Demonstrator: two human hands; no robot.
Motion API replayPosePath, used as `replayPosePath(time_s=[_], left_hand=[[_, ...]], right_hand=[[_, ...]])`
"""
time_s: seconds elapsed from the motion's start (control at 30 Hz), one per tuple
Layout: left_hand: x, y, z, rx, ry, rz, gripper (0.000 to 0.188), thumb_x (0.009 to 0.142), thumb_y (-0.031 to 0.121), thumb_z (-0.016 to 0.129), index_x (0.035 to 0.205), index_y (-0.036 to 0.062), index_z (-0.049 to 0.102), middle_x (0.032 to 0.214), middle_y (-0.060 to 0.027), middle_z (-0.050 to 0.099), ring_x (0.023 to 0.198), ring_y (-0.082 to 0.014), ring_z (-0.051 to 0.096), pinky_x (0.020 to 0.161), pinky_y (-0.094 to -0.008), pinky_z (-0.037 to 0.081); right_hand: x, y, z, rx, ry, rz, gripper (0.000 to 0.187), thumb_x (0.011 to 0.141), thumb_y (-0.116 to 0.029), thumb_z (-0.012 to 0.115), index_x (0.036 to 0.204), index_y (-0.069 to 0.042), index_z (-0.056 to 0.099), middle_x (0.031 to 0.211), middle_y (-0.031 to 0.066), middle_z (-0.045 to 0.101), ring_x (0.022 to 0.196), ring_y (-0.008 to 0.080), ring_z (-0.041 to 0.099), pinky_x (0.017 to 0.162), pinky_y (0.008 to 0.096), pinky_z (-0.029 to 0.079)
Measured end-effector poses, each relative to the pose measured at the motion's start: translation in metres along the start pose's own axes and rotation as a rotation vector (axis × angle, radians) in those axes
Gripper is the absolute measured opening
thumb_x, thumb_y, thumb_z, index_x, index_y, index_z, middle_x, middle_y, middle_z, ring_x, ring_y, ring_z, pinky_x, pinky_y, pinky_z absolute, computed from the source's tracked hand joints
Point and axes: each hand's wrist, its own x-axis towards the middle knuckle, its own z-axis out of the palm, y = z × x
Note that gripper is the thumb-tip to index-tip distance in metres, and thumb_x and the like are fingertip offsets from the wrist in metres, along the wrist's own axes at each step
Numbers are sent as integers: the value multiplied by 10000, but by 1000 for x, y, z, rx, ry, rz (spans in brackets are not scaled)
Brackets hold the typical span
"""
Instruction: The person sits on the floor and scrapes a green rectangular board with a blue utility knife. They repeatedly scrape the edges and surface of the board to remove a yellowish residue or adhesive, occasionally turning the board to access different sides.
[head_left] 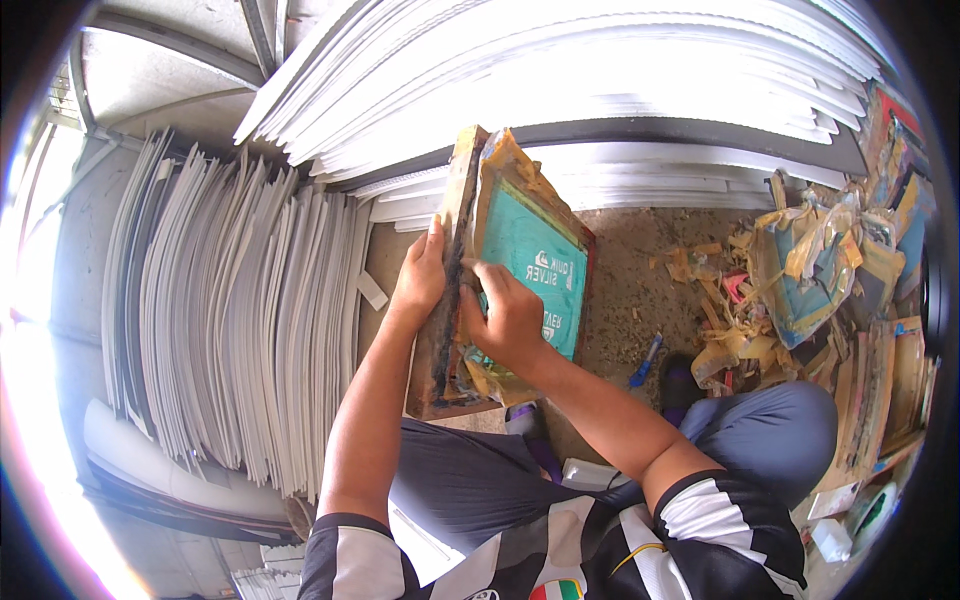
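Note:
A wooden screen-printing frame (pixel 462 190) is tilted up on its side over my lap, its dark-stained edge toward my left hand. Teal mesh (pixel 530 255) with white lettering fills it, and crumpled brown tape (pixel 512 160) lines its border. My left hand (pixel 424 272) is closed round the outer side of the frame. My right hand (pixel 508 318) is closed against the near part of the same side, fingers curled in at the taped edge. What those fingertips pinch, if anything, is hidden. Loose tape hangs below my right hand.
A blue utility knife (pixel 646 362) lies on the debris-strewn floor (pixel 630 270) beside my foot. Torn tape (pixel 735 350) and a discarded teal screen (pixel 800 290) are heaped to the right. White sheets (pixel 230 320) stand stacked at left; more sheets (pixel 560 70) are stacked ahead.

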Motion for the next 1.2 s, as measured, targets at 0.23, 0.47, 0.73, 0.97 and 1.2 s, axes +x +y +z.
replayPosePath(time_s=[0.23,0.47,0.73,0.97,1.2], left_hand=[[0,-2,-1,-20,-2,22,670,1115,527,360,1241,-73,631,1104,-238,689,1082,-297,628,1003,-377,452],[-2,7,1,-10,-11,25,659,1114,523,366,1204,-72,635,1073,-259,681,1044,-321,628,982,-395,458],[-8,25,9,68,-21,70,658,1113,514,355,1262,-70,618,1173,-317,676,1181,-451,615,1020,-437,445],[-3,9,0,-12,9,12,666,1109,528,364,1240,-64,637,1120,-257,707,1088,-348,656,997,-415,464],[-6,24,3,29,-38,8,672,1109,531,351,1238,-62,641,1155,-279,687,1127,-366,644,1004,-420,459]], right_hand=[[-3,-6,4,3,-43,71,197,893,-99,671,1070,-38,608,914,197,693,745,417,686,645,487,554],[7,-6,4,91,-10,28,215,857,4,684,1060,-1,615,940,215,705,837,427,703,697,462,567],[4,12,-4,301,49,-11,134,911,12,687,1038,8,645,815,99,675,645,140,631,585,297,496],[-9,2,-12,399,-111,446,273,953,-216,760,956,5,600,730,60,635,624,92,566,545,280,437],[18,14,-12,163,-379,326,406,975,-345,729,955,55,659,731,141,669,676,168,619,626,384,492]])
